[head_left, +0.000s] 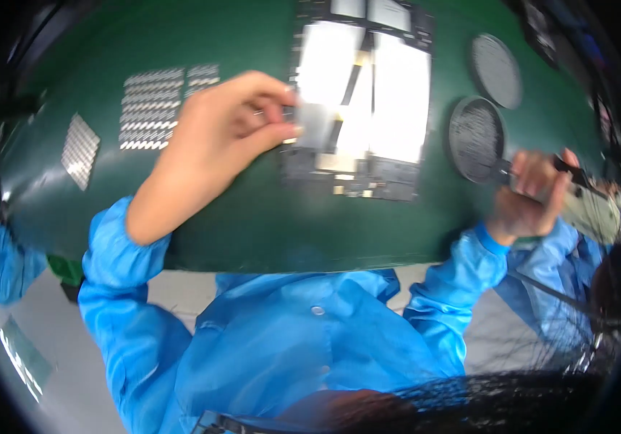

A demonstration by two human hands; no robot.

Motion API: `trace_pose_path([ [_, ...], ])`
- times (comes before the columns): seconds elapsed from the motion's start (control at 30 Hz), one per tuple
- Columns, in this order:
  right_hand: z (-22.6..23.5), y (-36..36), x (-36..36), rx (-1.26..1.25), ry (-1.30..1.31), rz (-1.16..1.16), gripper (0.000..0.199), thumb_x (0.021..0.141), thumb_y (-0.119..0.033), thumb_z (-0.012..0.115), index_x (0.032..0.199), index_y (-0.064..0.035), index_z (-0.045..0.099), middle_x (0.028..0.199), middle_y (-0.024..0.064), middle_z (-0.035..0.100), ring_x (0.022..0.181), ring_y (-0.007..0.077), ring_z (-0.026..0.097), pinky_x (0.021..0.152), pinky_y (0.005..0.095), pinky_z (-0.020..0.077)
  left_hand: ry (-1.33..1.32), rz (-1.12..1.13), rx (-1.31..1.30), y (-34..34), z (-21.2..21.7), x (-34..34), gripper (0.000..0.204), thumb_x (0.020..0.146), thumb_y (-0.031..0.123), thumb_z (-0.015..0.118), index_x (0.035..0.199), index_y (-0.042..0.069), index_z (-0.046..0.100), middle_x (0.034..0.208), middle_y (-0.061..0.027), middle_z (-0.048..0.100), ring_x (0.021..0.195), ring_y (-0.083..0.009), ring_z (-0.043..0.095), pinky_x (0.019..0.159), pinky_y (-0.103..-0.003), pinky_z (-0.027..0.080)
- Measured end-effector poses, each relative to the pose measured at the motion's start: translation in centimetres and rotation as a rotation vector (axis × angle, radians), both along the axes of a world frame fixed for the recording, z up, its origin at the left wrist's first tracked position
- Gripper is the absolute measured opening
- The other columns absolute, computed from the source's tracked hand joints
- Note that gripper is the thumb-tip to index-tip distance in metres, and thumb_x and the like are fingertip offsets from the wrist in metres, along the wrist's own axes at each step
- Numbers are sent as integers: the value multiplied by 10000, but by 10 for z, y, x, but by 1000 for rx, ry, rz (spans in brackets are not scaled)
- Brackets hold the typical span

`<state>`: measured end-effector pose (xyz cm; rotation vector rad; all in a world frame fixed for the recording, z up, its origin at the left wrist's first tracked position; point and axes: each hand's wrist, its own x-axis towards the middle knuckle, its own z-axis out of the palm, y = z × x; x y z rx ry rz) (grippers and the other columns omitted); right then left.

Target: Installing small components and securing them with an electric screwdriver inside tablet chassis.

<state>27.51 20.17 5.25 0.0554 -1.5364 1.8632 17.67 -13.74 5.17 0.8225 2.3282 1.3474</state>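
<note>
The left hand (227,119) pinches a small metal part (286,112) between thumb and forefinger, fingers closed on it, at the left edge of the open device (357,101) lying at 12 o'clock on the green mat (252,217); the pinch grip keeps the part steady against the frame. The right hand (534,195), at 3 o'clock, wraps closed around a grey handheld tool (589,206), its tip toward the nearer round tray (475,139). A 2nd round tray (496,70) lies at 1 o'clock. Sheets of small metal parts (152,108) lie at 10 o'clock (1 more sheet (79,150) sits at 9 o'clock). The left forearm crosses the mat between body and sheets.
</note>
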Motion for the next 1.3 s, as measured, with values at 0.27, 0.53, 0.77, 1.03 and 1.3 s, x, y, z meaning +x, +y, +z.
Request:
trace_pose_path([
  [0.27, -14, -15, -9, -46, 26, 10, 312, 850, -57, 522, 1151, 23, 494, 523, -4, 333, 399, 109, 330, 408, 304, 374, -618, 208, 70, -8, -16, -8, 254, 842, 3, 706, 1016, 20, 522, 920, -40, 573, 724, -74, 643, 622, -206, 559],
  [0.53, -21, -5, 0, -65, 97, -12, 348, 843, -54, 508, 1186, -9, 470, 520, 1, 341, 393, 108, 332, 403, 300, 367, -589, 269, 1, -7, -19, -6, 273, 818, -67, 687, 1039, -6, 538, 942, -50, 581, 752, -81, 653, 653, -202, 547],
  [0.77, -24, -9, -8, 22, 20, 4, 345, 840, -52, 505, 1178, 7, 468, 515, 9, 343, 393, 113, 341, 405, 302, 381, -472, 290, 65, 2, -24, 4, 567, 811, -98, 674, 1337, -23, 474, 942, -67, 550, 736, -72, 606, 639, -192, 539],
  [1.03, -28, -11, -10, -10, -30, -43, 331, 828, -40, 543, 1147, 21, 479, 519, 17, 354, 395, 117, 351, 412, 310, 390, -483, 293, 78, 3, -28, 8, 562, 811, -105, 672, 1335, -13, 489, 955, -67, 548, 752, -68, 607, 644, -186, 555],
  [1.3, -27, -14, -11, 70, -46, -45, 317, 849, -77, 506, 1162, -31, 527, 550, -17, 325, 419, 86, 293, 436, 275, 344, -491, 290, 98, 2, -30, 9, 561, 813, -110, 667, 1336, -8, 491, 966, -65, 544, 763, -63, 603, 652, -184, 560],
])
